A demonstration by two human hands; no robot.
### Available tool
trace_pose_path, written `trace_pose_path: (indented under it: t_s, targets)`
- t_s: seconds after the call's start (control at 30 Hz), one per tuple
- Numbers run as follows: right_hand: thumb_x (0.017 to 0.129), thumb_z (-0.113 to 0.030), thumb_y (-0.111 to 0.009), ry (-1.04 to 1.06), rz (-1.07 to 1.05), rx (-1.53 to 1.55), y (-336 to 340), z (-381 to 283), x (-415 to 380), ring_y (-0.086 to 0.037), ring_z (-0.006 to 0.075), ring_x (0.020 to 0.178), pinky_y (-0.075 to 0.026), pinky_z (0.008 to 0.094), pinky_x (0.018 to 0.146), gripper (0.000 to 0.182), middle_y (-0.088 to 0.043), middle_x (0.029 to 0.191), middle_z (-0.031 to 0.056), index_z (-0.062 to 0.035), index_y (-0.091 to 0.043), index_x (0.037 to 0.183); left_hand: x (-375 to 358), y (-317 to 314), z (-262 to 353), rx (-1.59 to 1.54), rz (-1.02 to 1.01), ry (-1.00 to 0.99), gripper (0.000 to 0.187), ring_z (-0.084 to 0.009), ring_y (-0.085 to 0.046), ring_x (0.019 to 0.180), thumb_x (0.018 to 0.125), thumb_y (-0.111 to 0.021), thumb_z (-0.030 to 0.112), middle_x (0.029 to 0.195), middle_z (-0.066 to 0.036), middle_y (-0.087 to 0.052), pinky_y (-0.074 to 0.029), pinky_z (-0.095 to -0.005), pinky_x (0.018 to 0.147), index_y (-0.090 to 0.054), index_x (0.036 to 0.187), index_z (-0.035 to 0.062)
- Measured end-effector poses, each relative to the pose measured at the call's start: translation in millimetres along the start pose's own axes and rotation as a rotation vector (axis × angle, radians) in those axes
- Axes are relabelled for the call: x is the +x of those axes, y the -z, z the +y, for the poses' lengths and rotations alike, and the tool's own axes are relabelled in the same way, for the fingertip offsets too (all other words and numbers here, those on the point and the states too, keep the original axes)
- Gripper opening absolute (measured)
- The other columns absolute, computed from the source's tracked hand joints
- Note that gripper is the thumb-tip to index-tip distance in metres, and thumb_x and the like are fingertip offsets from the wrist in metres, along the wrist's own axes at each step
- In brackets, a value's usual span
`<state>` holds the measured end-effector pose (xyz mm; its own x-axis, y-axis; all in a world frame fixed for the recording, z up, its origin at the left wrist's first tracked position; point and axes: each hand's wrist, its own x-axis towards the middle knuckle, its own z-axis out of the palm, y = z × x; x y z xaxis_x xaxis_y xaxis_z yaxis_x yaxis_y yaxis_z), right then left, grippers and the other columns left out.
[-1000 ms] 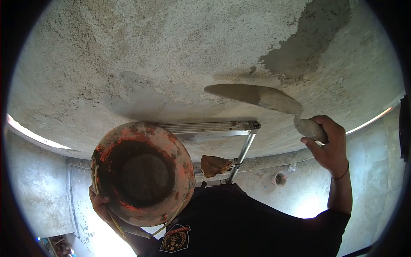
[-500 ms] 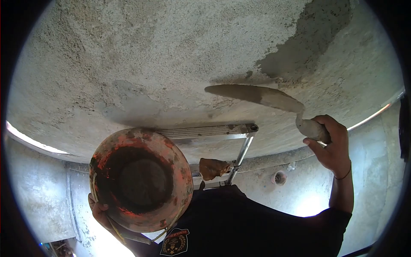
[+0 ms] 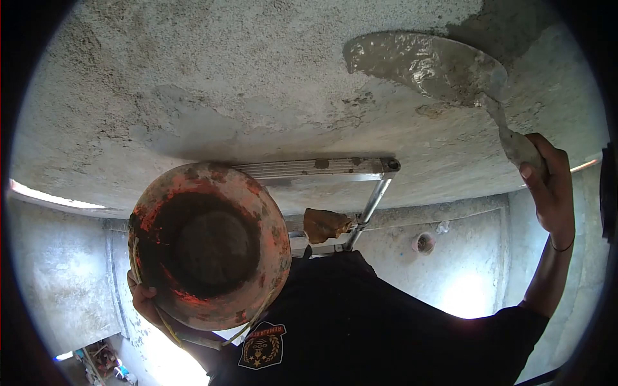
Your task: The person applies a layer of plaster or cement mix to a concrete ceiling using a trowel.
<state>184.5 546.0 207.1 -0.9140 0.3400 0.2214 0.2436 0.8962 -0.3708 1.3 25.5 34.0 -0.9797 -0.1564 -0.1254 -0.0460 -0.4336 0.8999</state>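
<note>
Bucket: one orange-stained bucket [image 3: 273, 241], at 8 o'clock in the view, its mouth facing the camera; one cord handle [image 3: 201, 341] hangs along its lower edge.
Left hand: one, the left hand [image 3: 143, 297], grasping the bucket at its 8 o'clock side.
Trowel: one trowel [image 3: 425, 67], toward 1 o'clock, its blade coated with wet, shiny mortar and pointing to 10 o'clock; whether it touches the rough plaster surface [image 3: 257, 64] cannot be told.
Right hand: one, the right hand [image 3: 550, 186], at 3 o'clock, clenched around the trowel's handle; one thin band [image 3: 562, 248] circles the wrist.
Ladder: one metal ladder [image 3: 309, 168], near the centre, with one brown piece [image 3: 325, 226] beside it toward 5 o'clock.
Small pail: one small pail [image 3: 423, 243], at 4 o'clock.
Shirt: one dark shirt [image 3: 386, 321], with one badge [image 3: 262, 346] toward 7 o'clock.
</note>
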Motion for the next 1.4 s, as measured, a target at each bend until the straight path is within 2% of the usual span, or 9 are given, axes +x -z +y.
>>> trace_pose_path:
  t_s: [0.13, 0.33, 0.57, 0.67, 0.77, 0.87, 1.03, 1.3, 1.4]
  targets:
    - [0.091, -0.04, -0.062, -0.045, 0.001, 0.018, 4.3, 2.5, 1.6, -0.034, 0.009, 0.059, -0.027, 0.0285, 0.053, 0.042, -0.04, 0.064, -0.0005, 0.0021, -0.057, 0.092, -1.0, 2.8, 0.7, 0.005, 0.062, 0.008, 0.029, -0.0214, -0.057, 0.086, 0.057, -0.04, 0.004, 0.093, -0.011, -0.058, -0.048, -0.0321, 0.085, -0.048, 0.085, 0.0029]
    - [0.09, -0.043, -0.063, -0.157, -0.029, 0.089, 36.8, 26.3, -8.9, -0.034, 0.0085, 0.058, -0.027, 0.028, 0.053, 0.044, -0.038, 0.064, -0.0023, 0.0006, -0.057, 0.089, 7.4, 21.9, -1.7, -0.005, -0.032, -0.004, 0.031, -0.0222, -0.057, 0.086, 0.056, -0.04, 0.004, 0.093, -0.012, -0.058, -0.048, -0.033, 0.087, -0.048, 0.086, 0.0025]
    - [0.088, -0.05, -0.063, -0.135, 0.049, -0.032, 37.9, 24.7, -53.1, -0.039, 0.0082, 0.06, -0.029, 0.0274, 0.053, 0.053, -0.046, 0.068, -0.0002, 0.0017, -0.057, 0.096, 1.2, 5.3, -0.5, 0.015, 0.068, 0.007, 0.031, -0.0231, -0.058, 0.086, 0.055, -0.041, 0.005, 0.093, -0.012, -0.059, -0.049, -0.0339, 0.089, -0.048, 0.085, 0.0026]
    - [0.088, -0.051, -0.062, 0.043, 0.249, -0.06, 13.1, 20.7, -54.5, -0.048, 0.0112, 0.064, -0.036, 0.0269, 0.056, 0.054, -0.052, 0.071, 0.0029, 0.0018, -0.058, 0.099, 2.6, 6.8, 0.3, -0.01, -0.012, 0.01, 0.031, -0.0234, -0.058, 0.087, 0.055, -0.041, 0.005, 0.093, -0.013, -0.059, -0.049, -0.0345, 0.09, -0.048, 0.085, 0.0024]
    - [0.082, -0.047, -0.07, 0.099, 0.286, -0.128, -19.4, 16.1, -50.1, -0.062, 0.024, 0.066, -0.047, 0.0322, 0.06, 0.053, -0.062, 0.077, 0.0122, 0.0005, -0.06, 0.102, 6.1, 13.1, 1.8, 0.018, -0.018, 0.02, 0.031, -0.0234, -0.058, 0.087, 0.055, -0.041, 0.005, 0.093, -0.013, -0.059, -0.049, -0.0347, 0.09, -0.048, 0.085, 0.0025]
    - [0.075, -0.04, -0.075, 0.283, 0.264, -0.301, -41.2, 6.0, -36.1, -0.063, 0.0315, 0.064, -0.05, 0.0369, 0.058, 0.047, -0.065, 0.08, 0.0147, -0.0013, -0.062, 0.099, 8.0, 20.6, 0.2, 0.043, -0.004, 0.023, 0.031, -0.0235, -0.058, 0.086, 0.054, -0.042, 0.005, 0.093, -0.013, -0.059, -0.049, -0.0342, 0.089, -0.048, 0.085, 0.0028]
    - [0.079, -0.042, -0.073, 0.252, 0.296, -0.299, -52.5, 3.5, -22.6, -0.064, 0.0307, 0.06, -0.049, 0.0355, 0.055, 0.046, -0.064, 0.075, 0.0141, -0.0009, -0.063, 0.098, 13.7, 31.5, -1.7, 0.025, -0.055, 0.005, 0.031, -0.0224, -0.055, 0.085, 0.054, -0.042, 0.005, 0.092, -0.011, -0.058, -0.047, -0.0319, 0.089, -0.047, 0.084, 0.003]
    - [0.084, -0.042, -0.07, 0.113, 0.343, -0.212, -10.8, -4.5, -29.8, -0.061, 0.0214, 0.064, -0.047, 0.0301, 0.06, 0.048, -0.062, 0.075, 0.0126, 0.0016, -0.06, 0.102, 16.2, 36.9, -2.7, 0.024, -0.082, -0.003, 0.031, -0.0212, -0.054, 0.085, 0.054, -0.041, 0.004, 0.091, -0.01, -0.056, -0.045, -0.0306, 0.09, -0.047, 0.085, 0.003]
    - [0.083, -0.039, -0.07, 0.07, 0.251, -0.059, -6.2, 3.1, -34.4, -0.059, 0.022, 0.061, -0.046, 0.03, 0.058, 0.045, -0.062, 0.074, 0.0123, 0.0017, -0.06, 0.1, 12.6, 26.7, 0.2, 0.021, -0.061, -0.007, 0.031, -0.0213, -0.054, 0.085, 0.054, -0.041, 0.003, 0.091, -0.01, -0.056, -0.045, -0.0308, 0.09, -0.047, 0.085, 0.0029]
